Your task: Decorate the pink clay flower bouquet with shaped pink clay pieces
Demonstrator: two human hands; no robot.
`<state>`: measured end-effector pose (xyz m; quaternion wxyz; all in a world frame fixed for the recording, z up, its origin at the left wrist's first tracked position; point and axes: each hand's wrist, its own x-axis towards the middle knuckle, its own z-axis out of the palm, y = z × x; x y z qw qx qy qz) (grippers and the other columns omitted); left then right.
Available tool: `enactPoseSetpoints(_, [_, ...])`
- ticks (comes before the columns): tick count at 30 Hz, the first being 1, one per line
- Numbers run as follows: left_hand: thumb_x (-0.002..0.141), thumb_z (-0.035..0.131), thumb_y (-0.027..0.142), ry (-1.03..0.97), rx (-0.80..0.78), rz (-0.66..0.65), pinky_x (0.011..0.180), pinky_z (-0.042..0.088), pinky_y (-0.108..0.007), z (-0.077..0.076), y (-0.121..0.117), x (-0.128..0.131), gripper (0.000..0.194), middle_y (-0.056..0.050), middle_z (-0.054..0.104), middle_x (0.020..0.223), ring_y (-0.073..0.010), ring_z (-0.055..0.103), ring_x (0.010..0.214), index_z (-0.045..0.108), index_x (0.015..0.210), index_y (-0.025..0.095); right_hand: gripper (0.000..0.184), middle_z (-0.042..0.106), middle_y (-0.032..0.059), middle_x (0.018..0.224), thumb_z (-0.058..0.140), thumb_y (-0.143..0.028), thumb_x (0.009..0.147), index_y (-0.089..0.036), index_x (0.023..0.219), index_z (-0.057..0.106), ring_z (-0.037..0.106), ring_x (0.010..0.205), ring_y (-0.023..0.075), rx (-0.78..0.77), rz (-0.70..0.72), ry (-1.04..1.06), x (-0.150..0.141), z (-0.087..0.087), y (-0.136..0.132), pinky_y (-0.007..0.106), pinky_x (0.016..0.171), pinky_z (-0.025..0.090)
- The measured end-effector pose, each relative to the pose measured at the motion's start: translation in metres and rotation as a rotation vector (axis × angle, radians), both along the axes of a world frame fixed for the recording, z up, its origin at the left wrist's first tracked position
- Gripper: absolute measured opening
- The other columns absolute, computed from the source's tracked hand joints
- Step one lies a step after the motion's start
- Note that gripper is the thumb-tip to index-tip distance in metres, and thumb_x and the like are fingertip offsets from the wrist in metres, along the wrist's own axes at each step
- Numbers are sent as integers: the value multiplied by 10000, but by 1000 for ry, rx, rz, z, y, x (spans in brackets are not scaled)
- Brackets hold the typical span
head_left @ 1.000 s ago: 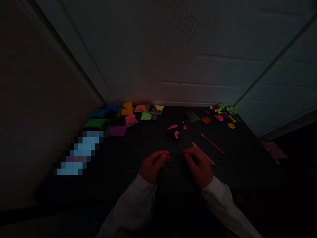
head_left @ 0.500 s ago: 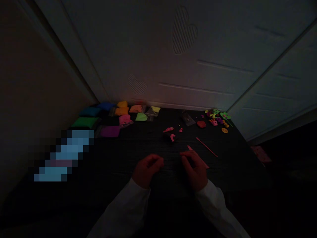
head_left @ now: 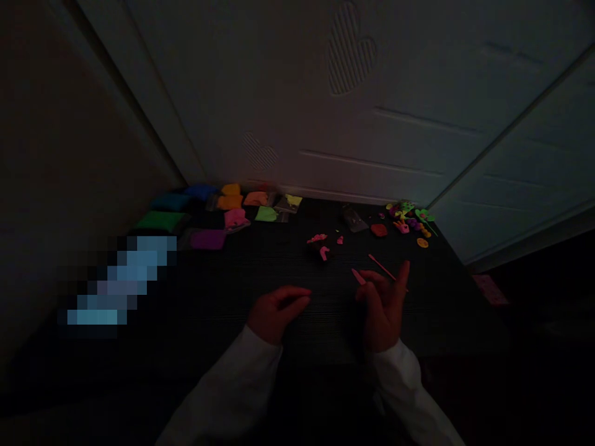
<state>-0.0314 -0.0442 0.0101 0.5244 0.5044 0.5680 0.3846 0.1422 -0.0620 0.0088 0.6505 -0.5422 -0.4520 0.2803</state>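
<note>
In the middle of the dark table, my left hand (head_left: 279,311) hovers with its thumb and fingertips brought close together; anything between them is too small and dark to make out. My right hand (head_left: 383,310) has its index finger raised and spread away, while the other fingers bend toward the thumb. Behind it a pink modelling knife (head_left: 357,277) is partly hidden, its blade showing by the fingertips. A thin pink stick tool (head_left: 382,266) lies just beyond. Farther back sits a dark clay piece with pink parts (head_left: 320,248), and small pink bits (head_left: 340,240) lie beside it.
Bags of coloured clay, including green (head_left: 160,220), purple (head_left: 207,240) and pink (head_left: 236,218), line the back left. A red lump (head_left: 379,230), a clear packet (head_left: 354,219) and small colourful clay figures (head_left: 404,218) are at the back right. A wall (head_left: 302,105) rises behind.
My right hand has turned and opened, its index finger now stretched upward. The left hand stays nearly in place with its fingers straighter. The view has shifted slightly.
</note>
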Motion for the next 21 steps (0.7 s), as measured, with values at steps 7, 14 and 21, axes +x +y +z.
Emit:
enactPoseSetpoints(7, [635,572,387,6,21,4,509,362,-244,0,-4,3,215,39,510,472,-107,454,479,565,510,213,708,478,5,961,462,-190,764,-382,1310,53,444,547,60,39,-52,40,4,-4,1,221,511,424])
enactPoseSetpoints(14, [708,487,419,46,106,14,495,331,-252,-4,-5,5,330,41,436,440,-106,413,457,474,456,207,636,468,18,977,497,-185,750,-321,1291,192,466,612,66,-27,11,70,4,-3,1,234,577,437])
enactPoseSetpoints(21, [708,563,304,462,536,-193,761,434,-329,-18,-1,-3,142,-39,667,798,-171,564,783,658,766,216,582,472,32,991,530,-215,725,-295,1248,287,486,650,84,-51,32,69,4,-3,2,259,598,442])
